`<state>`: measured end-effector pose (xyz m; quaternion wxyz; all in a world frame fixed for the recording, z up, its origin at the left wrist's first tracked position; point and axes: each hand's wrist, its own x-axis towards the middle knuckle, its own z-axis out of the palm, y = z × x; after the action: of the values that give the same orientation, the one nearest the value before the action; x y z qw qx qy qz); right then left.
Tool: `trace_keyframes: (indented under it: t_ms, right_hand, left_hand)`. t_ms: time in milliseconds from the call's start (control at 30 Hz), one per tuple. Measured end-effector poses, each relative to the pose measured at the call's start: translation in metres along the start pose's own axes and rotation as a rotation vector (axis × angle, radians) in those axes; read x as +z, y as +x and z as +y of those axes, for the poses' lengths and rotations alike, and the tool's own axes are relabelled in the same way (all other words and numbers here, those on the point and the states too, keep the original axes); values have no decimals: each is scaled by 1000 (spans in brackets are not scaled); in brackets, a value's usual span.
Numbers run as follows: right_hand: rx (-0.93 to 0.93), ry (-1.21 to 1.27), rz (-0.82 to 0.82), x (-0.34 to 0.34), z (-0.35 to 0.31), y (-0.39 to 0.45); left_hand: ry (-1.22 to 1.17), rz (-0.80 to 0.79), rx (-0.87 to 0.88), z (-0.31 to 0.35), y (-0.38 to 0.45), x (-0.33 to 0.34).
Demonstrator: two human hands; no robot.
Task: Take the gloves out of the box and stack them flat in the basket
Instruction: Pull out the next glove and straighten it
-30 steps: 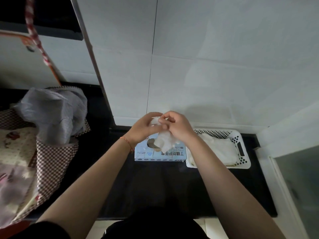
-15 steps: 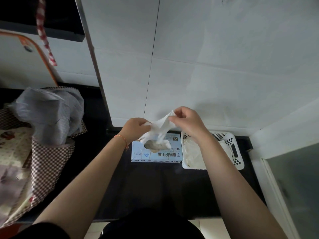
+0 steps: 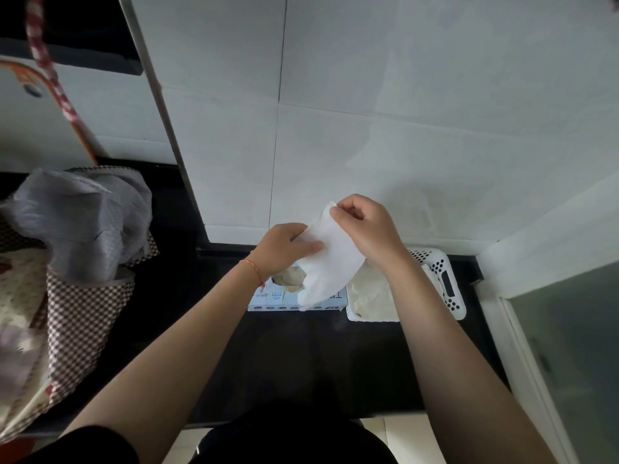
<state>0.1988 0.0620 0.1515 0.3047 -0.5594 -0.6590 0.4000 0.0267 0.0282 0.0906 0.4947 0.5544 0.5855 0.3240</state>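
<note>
A white glove (image 3: pixel 330 259) hangs spread between my two hands, above the light blue glove box (image 3: pixel 278 298). My right hand (image 3: pixel 366 226) pinches the glove's upper edge. My left hand (image 3: pixel 284 246) holds its left side, thumb across the front. The box lies on the dark counter with its oval opening showing more gloves inside. To its right stands the white perforated basket (image 3: pixel 449 286), with pale gloves (image 3: pixel 370 293) lying flat in it. My right forearm covers part of the basket.
A grey plastic bag (image 3: pixel 83 222) sits on a checkered cloth (image 3: pixel 77 326) at the left. A white tiled wall (image 3: pixel 368 128) rises right behind the box and basket. A white frame with a glass panel (image 3: pixel 569 346) borders the counter on the right.
The bunched glove has been pulled out of the box, lifted and spread flat between both hands. My right hand has risen.
</note>
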Motion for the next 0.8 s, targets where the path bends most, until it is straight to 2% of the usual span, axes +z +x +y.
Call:
trace_keyframes:
  t_ms: [167,267,400,567,800]
  right_hand:
    - [78,24,103,-21,26,-1]
    - [146,44,68,-33,44,-4]
    - [251,93,73,-43,70,-5]
    - [425,101,142,-65,129,-6]
    - [387,-211,141,-96,220,-6]
  left_hand:
    - [-99,-93,-155,-7,2,20]
    - [-195,-116,-202,-10,7,29]
    - [-186,-135,-247,-9,17,36]
    - [-17,-124,-231,-6,49,65]
    - [264,40,-295,-5,95,143]
